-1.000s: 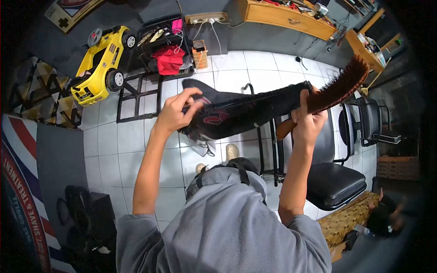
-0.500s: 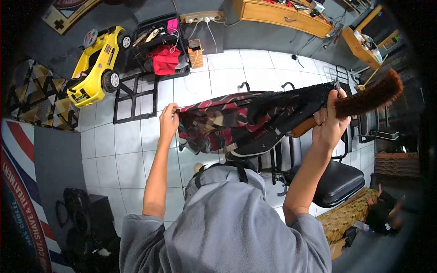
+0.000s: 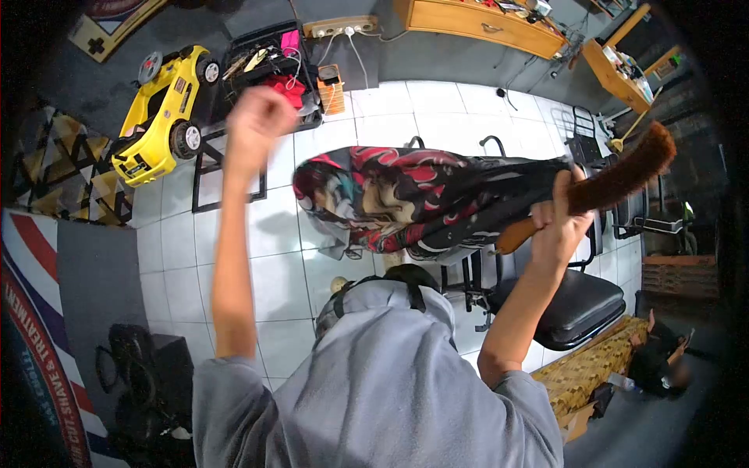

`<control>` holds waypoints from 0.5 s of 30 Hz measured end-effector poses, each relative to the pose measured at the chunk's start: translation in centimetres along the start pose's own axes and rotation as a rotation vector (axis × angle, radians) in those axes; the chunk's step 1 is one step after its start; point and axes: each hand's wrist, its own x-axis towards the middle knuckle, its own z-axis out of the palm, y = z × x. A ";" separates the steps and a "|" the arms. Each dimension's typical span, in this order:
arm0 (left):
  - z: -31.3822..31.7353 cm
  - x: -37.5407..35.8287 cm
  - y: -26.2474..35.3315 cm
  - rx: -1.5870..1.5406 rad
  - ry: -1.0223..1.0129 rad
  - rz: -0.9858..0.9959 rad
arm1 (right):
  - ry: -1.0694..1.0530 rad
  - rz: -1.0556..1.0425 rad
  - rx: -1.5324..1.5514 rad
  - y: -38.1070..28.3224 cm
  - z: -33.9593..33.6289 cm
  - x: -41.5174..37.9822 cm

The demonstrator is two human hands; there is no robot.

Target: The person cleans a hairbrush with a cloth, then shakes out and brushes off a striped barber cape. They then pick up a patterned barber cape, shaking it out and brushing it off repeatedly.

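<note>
A patterned cloth in red, black and beige stretches across the middle, its far left end loose and rounded. My right hand is closed round the cloth's dark right end and also round a brush with long brown bristles and a wooden handle that pokes out below the palm. My left hand is raised up and left of the cloth, apart from it and smeared by motion, so its fingers are not clear.
Black chairs stand beneath and right of the cloth. A yellow toy car, a black frame and a crate of items are at upper left. Wooden drawers line the back wall. A person is at lower right.
My left hand has let go of the cloth's left end and moved up and left. The cloth's left part now billows out. My right hand still holds cloth and brush.
</note>
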 end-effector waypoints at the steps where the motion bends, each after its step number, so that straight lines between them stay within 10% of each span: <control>1: 2.4 -2.5 -3.1 -0.122 -0.247 -0.185 | -0.064 0.009 0.018 0.2 0.1 -0.5; 3: 8.1 -7.2 -5.9 0.090 -0.872 -0.343 | -0.033 0.049 -0.001 0.2 1.4 -1.4; 5: 13.9 -12.1 -8.9 0.387 -1.042 -0.295 | -0.080 0.132 0.051 -0.4 1.9 -1.9; 6: 16.4 -15.4 -12.3 -0.022 -0.899 -0.409 | -0.020 0.174 0.044 -1.0 2.6 -2.2; 8: 19.4 -18.2 -13.9 0.168 -0.624 0.022 | -0.015 0.171 0.061 -1.5 2.7 -2.4; 10: 22.6 -20.6 -18.5 0.154 -0.706 -0.435 | 0.028 0.173 0.062 -2.3 2.3 -2.6; 15: 23.7 -20.9 -18.7 0.224 -0.511 -0.487 | 0.058 0.201 0.166 -3.5 0.7 -2.7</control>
